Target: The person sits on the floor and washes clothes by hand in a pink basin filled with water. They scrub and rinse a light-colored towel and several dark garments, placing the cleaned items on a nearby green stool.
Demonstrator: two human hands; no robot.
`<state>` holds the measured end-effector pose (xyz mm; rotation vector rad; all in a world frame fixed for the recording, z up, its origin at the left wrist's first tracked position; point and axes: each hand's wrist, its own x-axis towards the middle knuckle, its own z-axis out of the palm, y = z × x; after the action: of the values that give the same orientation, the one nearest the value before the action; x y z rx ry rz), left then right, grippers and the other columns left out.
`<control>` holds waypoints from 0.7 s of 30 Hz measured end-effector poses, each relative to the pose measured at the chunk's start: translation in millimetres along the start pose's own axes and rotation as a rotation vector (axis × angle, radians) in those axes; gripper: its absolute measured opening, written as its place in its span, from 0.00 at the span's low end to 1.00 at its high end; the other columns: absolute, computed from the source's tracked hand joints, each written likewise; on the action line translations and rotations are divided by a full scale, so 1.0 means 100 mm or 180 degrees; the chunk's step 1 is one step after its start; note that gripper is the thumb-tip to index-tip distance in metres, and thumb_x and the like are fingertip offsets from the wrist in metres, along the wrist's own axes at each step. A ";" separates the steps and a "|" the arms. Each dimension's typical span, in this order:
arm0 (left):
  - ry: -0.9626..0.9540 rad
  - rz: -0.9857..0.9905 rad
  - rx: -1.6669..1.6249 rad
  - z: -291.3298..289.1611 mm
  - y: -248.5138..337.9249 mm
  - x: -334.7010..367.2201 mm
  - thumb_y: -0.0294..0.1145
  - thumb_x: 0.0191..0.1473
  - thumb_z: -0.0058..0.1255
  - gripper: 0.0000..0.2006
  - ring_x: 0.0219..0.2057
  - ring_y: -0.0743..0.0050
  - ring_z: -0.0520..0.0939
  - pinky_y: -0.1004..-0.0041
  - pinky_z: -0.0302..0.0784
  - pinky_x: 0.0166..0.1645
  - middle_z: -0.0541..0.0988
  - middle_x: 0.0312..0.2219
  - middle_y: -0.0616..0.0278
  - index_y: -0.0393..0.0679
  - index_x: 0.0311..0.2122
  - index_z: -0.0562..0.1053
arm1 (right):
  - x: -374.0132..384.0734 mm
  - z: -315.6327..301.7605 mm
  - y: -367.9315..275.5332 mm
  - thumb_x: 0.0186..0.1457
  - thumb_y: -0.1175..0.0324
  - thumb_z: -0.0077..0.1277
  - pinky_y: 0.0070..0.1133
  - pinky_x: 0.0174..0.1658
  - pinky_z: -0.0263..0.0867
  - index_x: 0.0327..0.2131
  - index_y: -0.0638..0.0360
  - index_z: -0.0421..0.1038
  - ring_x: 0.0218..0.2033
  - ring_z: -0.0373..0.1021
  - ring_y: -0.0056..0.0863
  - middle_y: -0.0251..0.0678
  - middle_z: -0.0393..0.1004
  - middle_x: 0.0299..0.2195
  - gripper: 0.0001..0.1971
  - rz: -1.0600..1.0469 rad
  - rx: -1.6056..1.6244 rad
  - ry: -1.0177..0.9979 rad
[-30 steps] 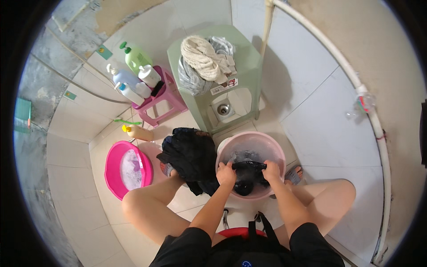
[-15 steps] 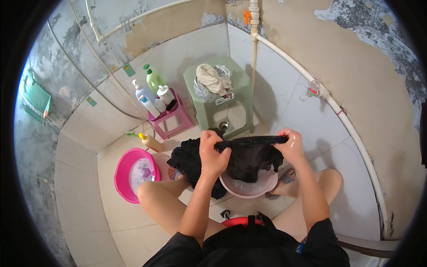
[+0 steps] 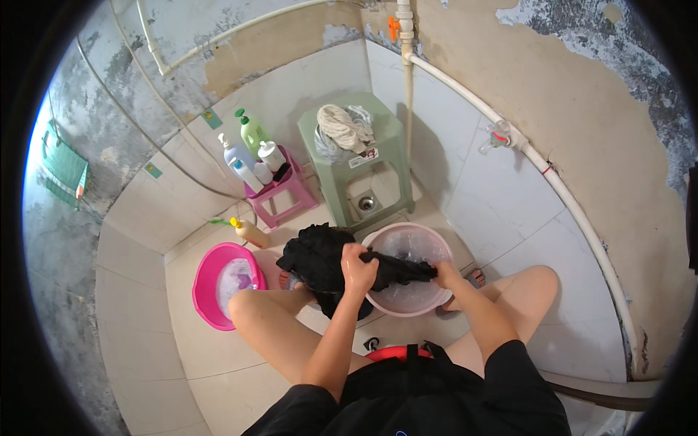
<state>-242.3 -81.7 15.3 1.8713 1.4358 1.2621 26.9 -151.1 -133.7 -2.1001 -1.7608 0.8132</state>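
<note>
A black wet garment (image 3: 398, 269) stretches between my two hands over a pale pink basin (image 3: 414, 309) of water. My left hand (image 3: 358, 269) is closed around its left end, beside the basin's left rim. Closed on the other end, my right hand (image 3: 445, 275) is above the basin's right side. The cloth hangs bunched and narrow between them. Left of the basin sits a heap of black clothes (image 3: 314, 260); what holds it up is mostly hidden. Where the heap ends and the held garment begins is hard to tell.
At the left is a bright pink basin (image 3: 206, 280) with sudsy water. Near it stands a yellow-capped bottle (image 3: 251, 234). A pink stool (image 3: 280, 203) carries several bottles; a green stool (image 3: 349, 178) carries a pale cloth (image 3: 345, 129). A floor drain (image 3: 366, 203) lies behind the basin.
Both hands have lowered toward the basin and moved closer together. The garment, spread wide before, is now gathered into a narrow strip. The view has shifted slightly.
</note>
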 end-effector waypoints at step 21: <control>-0.0037 -0.0989 -0.3108 -0.71 0.78 0.60 0.15 0.37 0.38 0.06 0.25 0.76 0.70 0.78 0.68 0.33 0.75 0.25 0.54 0.37 0.25 0.62 | -0.13 -1.76 -1.23 0.45 0.74 0.49 0.22 0.28 0.61 0.33 0.61 0.69 0.21 0.63 0.28 0.39 0.69 0.21 0.08 -0.0448 0.1231 0.0824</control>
<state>-262.9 -65.5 133.3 0.9545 0.7926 1.4099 28.6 -112.6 78.3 -1.7223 -1.4613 0.7352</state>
